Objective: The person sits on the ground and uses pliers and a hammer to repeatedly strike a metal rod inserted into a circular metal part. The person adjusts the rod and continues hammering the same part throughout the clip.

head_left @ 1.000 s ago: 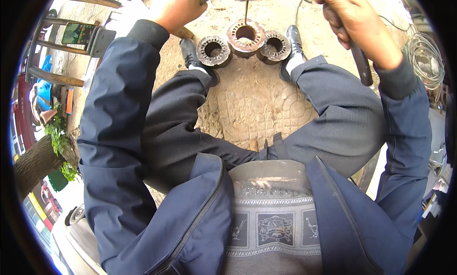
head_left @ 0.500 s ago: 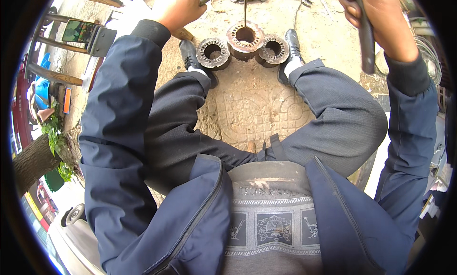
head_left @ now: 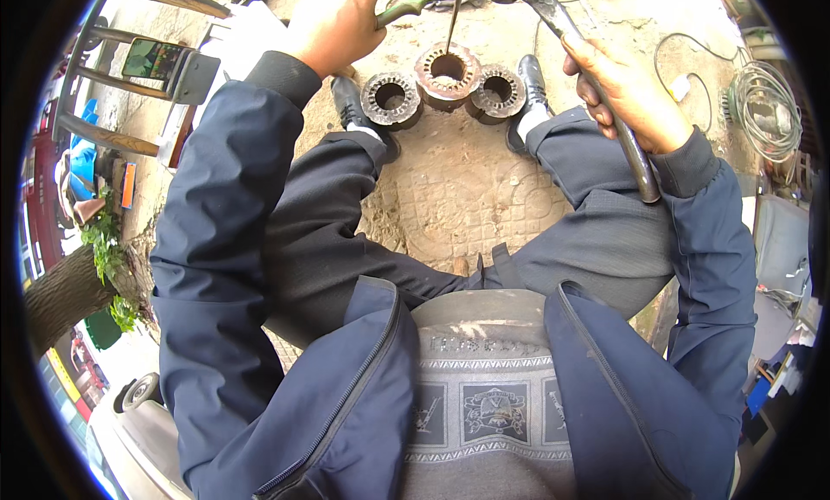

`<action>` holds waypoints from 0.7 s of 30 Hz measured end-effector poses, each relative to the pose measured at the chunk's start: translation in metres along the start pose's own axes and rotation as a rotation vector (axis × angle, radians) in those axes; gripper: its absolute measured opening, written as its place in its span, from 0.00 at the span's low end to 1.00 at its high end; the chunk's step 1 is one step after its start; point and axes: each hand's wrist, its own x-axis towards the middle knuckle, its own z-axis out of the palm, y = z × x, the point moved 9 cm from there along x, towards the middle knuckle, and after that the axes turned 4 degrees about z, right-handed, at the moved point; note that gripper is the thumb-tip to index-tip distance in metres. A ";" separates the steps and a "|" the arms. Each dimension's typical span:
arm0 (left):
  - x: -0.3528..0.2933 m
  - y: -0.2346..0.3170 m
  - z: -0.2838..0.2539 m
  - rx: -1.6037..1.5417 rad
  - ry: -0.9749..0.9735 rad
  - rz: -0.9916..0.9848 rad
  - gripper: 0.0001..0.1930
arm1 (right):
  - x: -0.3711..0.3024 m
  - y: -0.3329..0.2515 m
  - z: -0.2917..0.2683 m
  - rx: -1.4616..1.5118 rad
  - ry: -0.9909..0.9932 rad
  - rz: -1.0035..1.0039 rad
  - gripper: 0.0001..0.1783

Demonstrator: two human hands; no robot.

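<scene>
My left hand (head_left: 337, 28) is closed around green-handled pliers (head_left: 400, 10), whose jaws meet a thin dark metal rod (head_left: 453, 22) near its upper end. The rod slants down to the slotted rim of a rusty metal ring, seemingly a motor stator core (head_left: 446, 93), at the far middle. In my right hand (head_left: 627, 93) is a hammer (head_left: 638, 163), gripped by its dark handle; the head lies up and left, close to the rod's top. A grey slotted core (head_left: 391, 111) stands to the left of the rusty one, and another slotted core (head_left: 495, 102) to its right.
My shoes (head_left: 350, 102) flank the cores on the dusty paved ground (head_left: 458, 189). To the left are a wooden chair frame (head_left: 112, 138) and a phone (head_left: 150, 59). At the right lie a coil of cable (head_left: 765, 111) and a wire with a white plug (head_left: 680, 87).
My right hand has come down and leftward, bringing the hammer head into view near the rod. My left hand sits slightly lower and farther right, and more of the pliers shows.
</scene>
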 end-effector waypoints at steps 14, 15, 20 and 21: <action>0.004 0.017 -0.019 0.329 -0.071 0.376 0.52 | -0.003 0.020 -0.026 0.117 0.050 0.022 0.22; 0.001 0.022 -0.016 0.415 -0.049 0.445 0.53 | -0.003 0.019 -0.026 0.118 0.042 0.003 0.22; 0.001 0.026 -0.007 0.524 -0.143 0.493 0.56 | -0.002 0.016 -0.026 0.128 0.045 -0.005 0.21; 0.002 0.027 -0.005 0.564 -0.170 0.503 0.57 | -0.002 0.014 -0.026 0.119 0.046 -0.016 0.21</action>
